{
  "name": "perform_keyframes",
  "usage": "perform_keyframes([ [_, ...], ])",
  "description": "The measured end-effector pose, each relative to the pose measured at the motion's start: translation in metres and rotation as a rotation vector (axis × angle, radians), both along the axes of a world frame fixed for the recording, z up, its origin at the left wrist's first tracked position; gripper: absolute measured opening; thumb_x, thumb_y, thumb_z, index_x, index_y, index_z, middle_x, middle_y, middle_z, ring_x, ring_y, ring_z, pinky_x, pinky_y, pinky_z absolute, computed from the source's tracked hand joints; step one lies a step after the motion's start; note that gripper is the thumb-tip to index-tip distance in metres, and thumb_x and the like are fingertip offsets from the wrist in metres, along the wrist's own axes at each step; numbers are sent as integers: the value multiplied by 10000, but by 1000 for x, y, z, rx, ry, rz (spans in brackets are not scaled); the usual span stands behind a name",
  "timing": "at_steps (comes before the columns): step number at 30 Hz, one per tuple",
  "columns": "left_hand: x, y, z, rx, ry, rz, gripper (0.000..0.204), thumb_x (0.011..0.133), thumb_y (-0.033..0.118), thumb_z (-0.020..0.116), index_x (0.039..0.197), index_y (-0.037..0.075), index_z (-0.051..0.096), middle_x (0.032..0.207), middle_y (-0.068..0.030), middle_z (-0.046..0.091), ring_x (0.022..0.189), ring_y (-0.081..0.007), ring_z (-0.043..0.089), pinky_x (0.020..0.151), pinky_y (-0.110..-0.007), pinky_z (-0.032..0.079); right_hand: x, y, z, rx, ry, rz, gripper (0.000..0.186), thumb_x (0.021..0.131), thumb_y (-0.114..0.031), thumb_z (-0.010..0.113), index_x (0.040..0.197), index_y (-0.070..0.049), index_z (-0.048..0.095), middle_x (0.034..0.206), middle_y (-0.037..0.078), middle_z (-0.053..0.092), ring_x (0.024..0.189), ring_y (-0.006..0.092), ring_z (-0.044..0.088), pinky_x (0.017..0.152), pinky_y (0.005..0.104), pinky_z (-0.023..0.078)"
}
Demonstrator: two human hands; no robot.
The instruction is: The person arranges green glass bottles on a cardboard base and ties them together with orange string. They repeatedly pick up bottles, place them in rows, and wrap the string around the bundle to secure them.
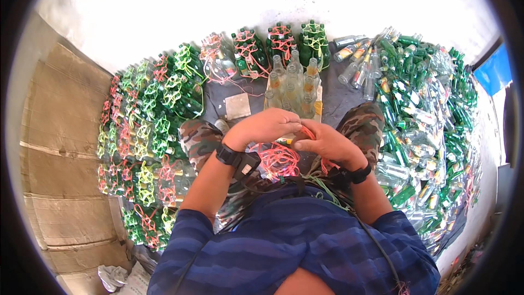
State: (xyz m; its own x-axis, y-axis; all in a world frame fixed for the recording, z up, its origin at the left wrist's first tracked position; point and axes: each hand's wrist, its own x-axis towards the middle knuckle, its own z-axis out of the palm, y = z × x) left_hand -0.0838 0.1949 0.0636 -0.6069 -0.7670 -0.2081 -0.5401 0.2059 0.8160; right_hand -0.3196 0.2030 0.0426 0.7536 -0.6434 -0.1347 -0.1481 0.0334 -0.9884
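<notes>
In front of my lap, my two hands meet over a coral-red plastic string. My left hand (273,124) is closed, its fingertips at the string's upper end; the grip itself is partly hidden. My right hand (328,143) closes around the string (309,133), and a tail hangs below it near the wrist. Between my legs lies a loose heap of the same coral-red string (277,159). Just beyond my hands, a cluster of clear glass bottles (292,84) stands upright on a pale board.
Green bottles bundled in red and yellow string nets (158,101) stand in rows at the left. A large pile of loose bottles (420,125) fills the right. Cardboard (71,147) lines the left side. A square tile-like piece (237,106) lies left of the clear bottles.
</notes>
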Motion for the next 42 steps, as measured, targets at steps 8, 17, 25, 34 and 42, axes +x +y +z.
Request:
perform_keyframes([
  [8, 13, -2, -15, -18, 70, 122, 366, 1063, 348, 544, 1055, 29, 723, 928, -111, 710, 857, -235, 654, 777, -355, 508, -10, -18, 1, 559, -129, -40, 263, 1090, -284, 580, 1080, -29, 641, 667, -87, 453, 543, 27, 416, 475, 212, 311],
  [17, 57, -22, 3, 271, 189, 348, 282, 1067, 223, 579, 1254, 68, 722, 778, 71, 571, 681, -55, 485, 589, -239, 379, -41, -79, -31, 441, -259, -363, 223, 1085, -234, 561, 1014, -43, 653, 648, -115, 357, 507, 12, 288, 453, 221, 209],
  [25, 126, -62, -37, 231, 485, 573, 222, 1035, 97, 591, 1174, 37, 754, 978, 3, 709, 716, -74, 545, 636, -239, 429, -46, -143, -37, 191, -196, -541, 221, 1083, -247, 582, 1045, -54, 682, 639, -133, 377, 494, -3, 297, 443, 220, 218],
  [34, 108, -135, -64, 124, 576, 669, 334, 1067, 117, 569, 1381, 91, 682, 936, 72, 617, 644, -49, 428, 580, -213, 365, -18, -207, -59, -1, -224, -693, 237, 1095, -286, 579, 1105, -80, 695, 652, -137, 357, 500, -11, 291, 440, 203, 217],
  [42, 103, -186, -113, 260, 514, 709, 398, 1071, 163, 546, 1456, 100, 624, 729, 105, 456, 582, -42, 356, 508, -229, 286, -8, -248, -110, 156, -123, -822, 208, 1068, -299, 607, 1045, -122, 714, 696, -114, 418, 515, 1, 339, 444, 212, 243],
])
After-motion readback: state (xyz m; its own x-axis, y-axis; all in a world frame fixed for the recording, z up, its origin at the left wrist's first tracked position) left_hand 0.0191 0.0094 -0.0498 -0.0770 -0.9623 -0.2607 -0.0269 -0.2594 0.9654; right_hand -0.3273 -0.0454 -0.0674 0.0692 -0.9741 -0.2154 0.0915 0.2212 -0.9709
